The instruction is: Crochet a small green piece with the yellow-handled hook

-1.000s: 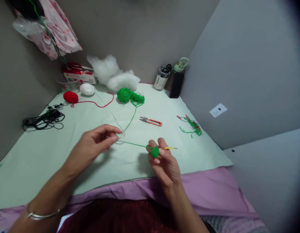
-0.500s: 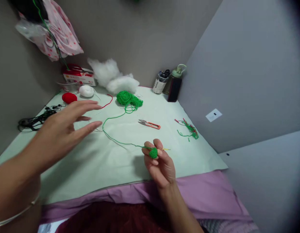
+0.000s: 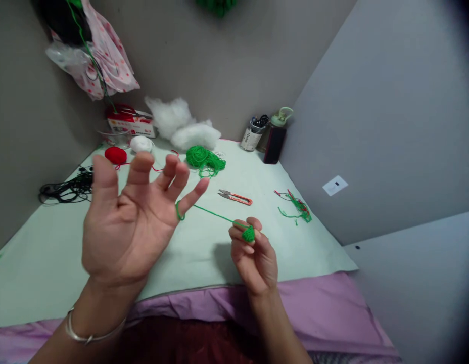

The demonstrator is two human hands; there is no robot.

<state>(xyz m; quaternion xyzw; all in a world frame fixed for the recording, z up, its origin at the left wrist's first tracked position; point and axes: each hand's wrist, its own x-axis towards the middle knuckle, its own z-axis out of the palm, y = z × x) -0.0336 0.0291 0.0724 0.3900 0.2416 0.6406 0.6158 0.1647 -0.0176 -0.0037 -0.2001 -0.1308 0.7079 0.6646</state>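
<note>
My left hand (image 3: pixel 132 222) is raised palm up with its fingers spread, and green yarn (image 3: pixel 180 211) loops round its little finger. From that finger the strand runs taut to a small green crocheted piece (image 3: pixel 248 234). My right hand (image 3: pixel 255 258) pinches this piece between thumb and fingers. The yellow crochet hook seen beside it earlier is mostly hidden now. Behind the hands, a ball of green yarn (image 3: pixel 198 157) lies loosely unwound on the pale table cover (image 3: pixel 204 273). Orange-handled thread snips (image 3: pixel 235 197) rest between the yarn ball and my right hand.
Green and red yarn scraps (image 3: pixel 299 207) lie at the right. Along the back stand white stuffing (image 3: pixel 194 134), a pen cup (image 3: pixel 251 136), a bottle (image 3: pixel 280 119) and a dark phone (image 3: pixel 274 145). Red yarn (image 3: pixel 115 155), white yarn (image 3: pixel 141 144) and black cables (image 3: pixel 69 187) are at the left.
My left hand has turned palm up and moved right, with the yarn now looped round its little finger. The strand has tightened. My right hand keeps its pinch on the crocheted piece.
</note>
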